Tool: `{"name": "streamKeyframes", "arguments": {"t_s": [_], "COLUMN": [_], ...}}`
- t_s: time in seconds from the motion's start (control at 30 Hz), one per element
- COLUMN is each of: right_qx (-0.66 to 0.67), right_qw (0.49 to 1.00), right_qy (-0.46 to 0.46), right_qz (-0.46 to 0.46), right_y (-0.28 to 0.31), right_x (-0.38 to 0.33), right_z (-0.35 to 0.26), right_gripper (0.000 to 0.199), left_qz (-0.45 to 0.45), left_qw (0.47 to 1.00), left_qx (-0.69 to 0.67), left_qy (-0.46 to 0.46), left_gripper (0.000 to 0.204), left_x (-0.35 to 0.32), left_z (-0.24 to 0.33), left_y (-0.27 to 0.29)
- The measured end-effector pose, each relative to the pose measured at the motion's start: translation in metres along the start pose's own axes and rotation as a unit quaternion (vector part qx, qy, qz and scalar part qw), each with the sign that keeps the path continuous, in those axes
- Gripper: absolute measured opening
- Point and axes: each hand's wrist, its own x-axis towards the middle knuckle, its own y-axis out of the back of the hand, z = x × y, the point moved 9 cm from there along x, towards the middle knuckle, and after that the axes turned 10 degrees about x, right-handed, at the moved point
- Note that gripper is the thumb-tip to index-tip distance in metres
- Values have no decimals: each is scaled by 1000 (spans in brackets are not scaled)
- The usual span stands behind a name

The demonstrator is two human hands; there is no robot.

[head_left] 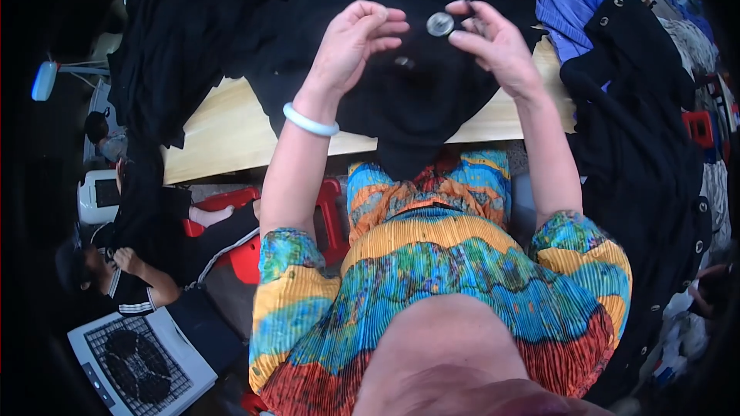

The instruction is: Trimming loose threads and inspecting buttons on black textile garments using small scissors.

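My right hand (499,45) holds a round, shiny silver button (440,25) at the tips of its thumb and fingers, above the black cloth. Level with it on the left is my left hand (362,37), thumb and forefinger pinched together. Whatever may sit in that pinch is too small to make out. Between and below the hands, a small blurred shiny piece (403,62) shows against the black cloth (331,100), which spreads over the table and hangs over its near edge toward my lap.
Pale wood of the table (223,132) shows at left. Black garments with silver buttons (617,146) hang at right, beside purple cloth (574,11). At lower left a person (142,270) sits near a red stool (331,223) and a box fan (142,362).
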Motion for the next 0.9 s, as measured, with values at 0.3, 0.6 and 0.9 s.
{"name": "streamKeyframes", "arguments": {"t_s": [0.3, 0.6, 0.9], "right_qx": [98, 97, -71], "right_qw": [994, 992, 993], "right_qy": [29, 13, 74], "right_qz": [32, 74, -55], "right_y": [24, 56, -3], "right_x": [7, 22, 12], "right_z": [-32, -15, -29], "right_gripper": [35, 32, 37], "left_qz": [-109, -105, -111], "left_qw": [974, 994, 993], "left_qx": [196, -15, 41], "left_qy": [22, -16, 21], "left_gripper": [41, 36, 29], "left_x": [6, -10, -19], "left_z": [-24, 41, 18], "left_y": [-8, -24, -28]}}
